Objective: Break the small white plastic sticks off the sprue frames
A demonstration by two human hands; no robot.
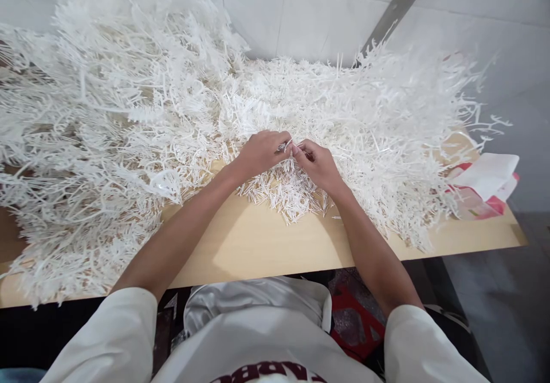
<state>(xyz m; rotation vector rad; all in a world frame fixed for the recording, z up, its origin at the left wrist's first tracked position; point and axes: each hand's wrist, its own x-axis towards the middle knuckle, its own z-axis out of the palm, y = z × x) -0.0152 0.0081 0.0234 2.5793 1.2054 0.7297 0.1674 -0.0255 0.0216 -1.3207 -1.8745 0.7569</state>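
Two narrow fingertip pinches, by left hand and right hand, hold a slender white plastic-looking sprig above loose white sticks on the tabletop; probably light, flexible, smooth, best gripped along its stem.

1. White short-sleeved fabric shirt, worn by the person: one line of dark-red capital lettering across the chest, upside down in this view and cut by the lower picture edge. Characters resembling A, B and O are discernible; the exact spelling of the word cannot be confirmed.
2. Crumpled red-and-white thin plastic bag, at the right end of the pale wood-coloured desk: red patches only, nothing legible.
3. No other readable text, label or number noted.
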